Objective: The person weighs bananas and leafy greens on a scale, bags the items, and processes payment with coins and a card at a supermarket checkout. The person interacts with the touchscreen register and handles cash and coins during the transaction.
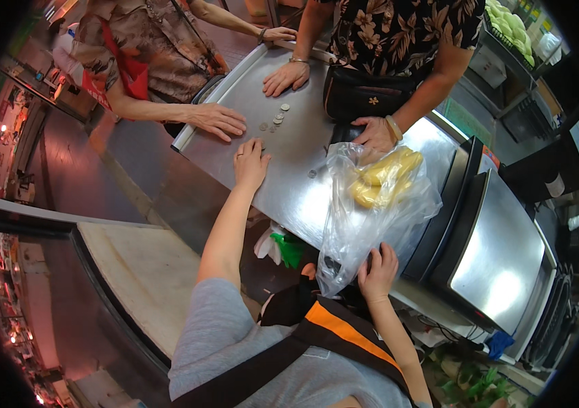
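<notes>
My left hand point(252, 165) lies palm down near the left edge of a metal counter point(235, 163), fingers stretched out and a ring on one of them. Just beyond its fingertips is a small group of silver coins point(278, 120); a single coin point(312, 174) lies apart, nearer the bag. A clear plastic bag point(344, 224) rests on the counter with long yellow produce point(386, 178) inside, its exact kind unclear through the plastic. Beside the bag's near end, at the counter's front edge, my right hand point(379, 272) has loosely bent fingers spread apart, with nothing visible in them.
Across the counter, a person in a floral shirt rests one hand point(286, 79) flat and another point(374, 134) by the bag; a black waist pouch point(369, 94) hangs there. At left, another person's hand point(218, 122) lies near the coins. A dark-sided metal-topped unit point(497, 245) stands right.
</notes>
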Demonstrator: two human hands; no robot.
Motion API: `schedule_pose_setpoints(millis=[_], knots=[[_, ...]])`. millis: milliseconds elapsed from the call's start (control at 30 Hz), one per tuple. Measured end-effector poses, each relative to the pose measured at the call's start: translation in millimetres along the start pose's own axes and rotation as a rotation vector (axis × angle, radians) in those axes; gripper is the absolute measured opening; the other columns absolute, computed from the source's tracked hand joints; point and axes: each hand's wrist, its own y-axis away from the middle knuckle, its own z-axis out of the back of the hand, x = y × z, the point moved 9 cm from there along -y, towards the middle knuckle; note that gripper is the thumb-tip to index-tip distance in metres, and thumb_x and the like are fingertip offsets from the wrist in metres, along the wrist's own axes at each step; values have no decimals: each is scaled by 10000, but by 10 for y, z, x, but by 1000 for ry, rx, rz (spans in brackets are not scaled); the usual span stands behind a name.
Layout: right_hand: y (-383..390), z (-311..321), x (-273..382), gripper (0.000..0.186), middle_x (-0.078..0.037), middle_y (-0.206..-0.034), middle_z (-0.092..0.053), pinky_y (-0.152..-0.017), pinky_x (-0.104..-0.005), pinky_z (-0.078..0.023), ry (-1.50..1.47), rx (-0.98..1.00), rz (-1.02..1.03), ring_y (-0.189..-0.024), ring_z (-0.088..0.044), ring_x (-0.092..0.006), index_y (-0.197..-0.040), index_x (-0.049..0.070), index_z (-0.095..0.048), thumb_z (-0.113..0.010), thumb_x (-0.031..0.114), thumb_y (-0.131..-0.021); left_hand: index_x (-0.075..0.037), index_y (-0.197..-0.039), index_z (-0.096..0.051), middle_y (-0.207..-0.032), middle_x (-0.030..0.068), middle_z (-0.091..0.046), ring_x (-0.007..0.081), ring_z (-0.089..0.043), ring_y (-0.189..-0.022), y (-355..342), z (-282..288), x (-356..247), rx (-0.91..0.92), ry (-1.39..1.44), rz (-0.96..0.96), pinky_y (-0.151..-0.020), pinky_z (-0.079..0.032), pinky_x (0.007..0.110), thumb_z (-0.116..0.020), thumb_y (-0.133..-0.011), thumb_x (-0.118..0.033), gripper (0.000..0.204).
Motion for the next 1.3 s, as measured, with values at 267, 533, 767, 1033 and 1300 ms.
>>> schedule_pose_setpoints(millis=[267,533,767,1033,1300], knots=[[6,-6,2,361,-197,-1194,-440,-926,-474,-333,5,-12,-13,-1103,-414,-377,-1037,29,-504,-590,126,-701,-125,-1123,-577,-1075,99,-537,295,-478,-1032,114,104,-498,42,98,-179,-878,-374,392,-626,-752,-320,422],[-17,-13,26,357,-202,-1190,-441,-926,-481,-329,25,7,-2,-1099,-413,-384,-1024,30,-493,-589,121,-692,-64,-1141,-536,-1258,96,-497,310,-426,-1178,-540,-172,-381,-53,165,-293,-947,-354,409,-541,-822,-185,341],[-36,-22,37,376,-209,-1195,-437,-924,-491,-328,23,25,-7,-1099,-414,-393,-1041,33,-476,-584,120,-692,-73,-1172,-510,-1250,118,-496,322,-428,-1174,-781,-406,233,-100,176,-75,-962,-346,377,-509,-845,-142,334],[-40,-43,28,386,-206,-1202,-436,-924,-494,-331,45,38,-15,-1101,-416,-393,-1045,27,-471,-585,113,-686,-45,-923,-646,-951,101,-590,297,-526,-920,-400,-142,13,-47,387,-118,-796,-417,365,-588,-775,-106,170],[-45,-45,24,386,-207,-1200,-437,-924,-486,-336,66,41,-6,-1098,-418,-392,-1040,26,-470,-589,109,-683,-149,-980,-649,-950,100,-549,286,-506,-890,-195,-28,-282,68,180,-292,-767,-428,359,-614,-744,-76,250]])
